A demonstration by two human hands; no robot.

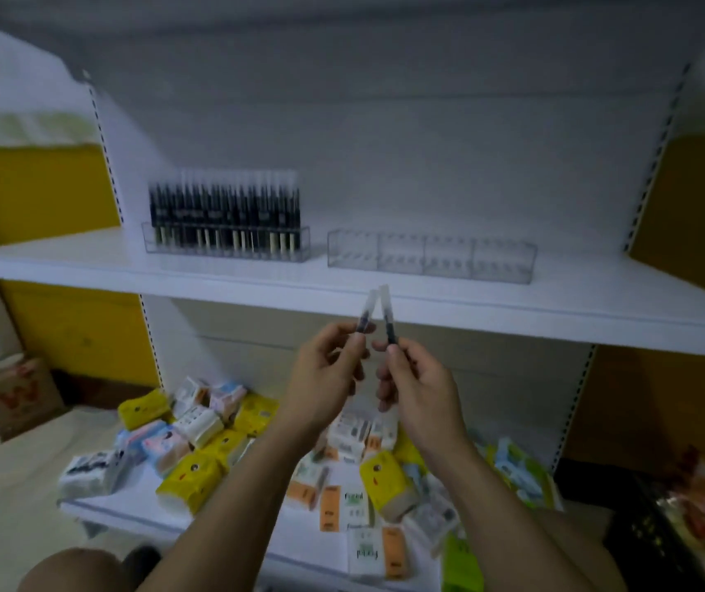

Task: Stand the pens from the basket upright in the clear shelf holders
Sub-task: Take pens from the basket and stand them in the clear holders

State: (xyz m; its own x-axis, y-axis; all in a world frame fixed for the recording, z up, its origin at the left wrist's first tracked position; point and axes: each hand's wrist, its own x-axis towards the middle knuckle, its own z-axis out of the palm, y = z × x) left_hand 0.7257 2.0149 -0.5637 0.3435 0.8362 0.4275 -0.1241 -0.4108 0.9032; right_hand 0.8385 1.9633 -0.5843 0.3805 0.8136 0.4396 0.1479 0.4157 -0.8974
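1. A white shelving unit with a pale back panel and perforated uprights fills the view, with yellow wall panels at both sides; the whole scene is dim and somewhat blurred
2. On the upper shelf board, left of centre, a clear holder is packed with a row of standing pens, upright, with dark barrels and clear caps on top
3. To its right on the same board, and apart from it, stands a second clear holder, split into four compartments side by side
4. The left hand is raised in front of and below the board's front edge; its thumb and curled fingers pinch the lower part of the first pen, whose clear capped end points up and leans to the right
5. The right hand, just beside the left, pinches the second pen in the same way, thumb on the dark barrel, with the capped end leaning to the left
6. The two caps come close together at the top, in front of the board's edge and below the second clear holder; whether they touch cannot be told
7. Beneath the forearms, the lower shelf is heaped with soft packets in yellow, blue, white and orange
8. A cardboard box sits on the floor at far left, and a dark crate at lower right has blurred contents
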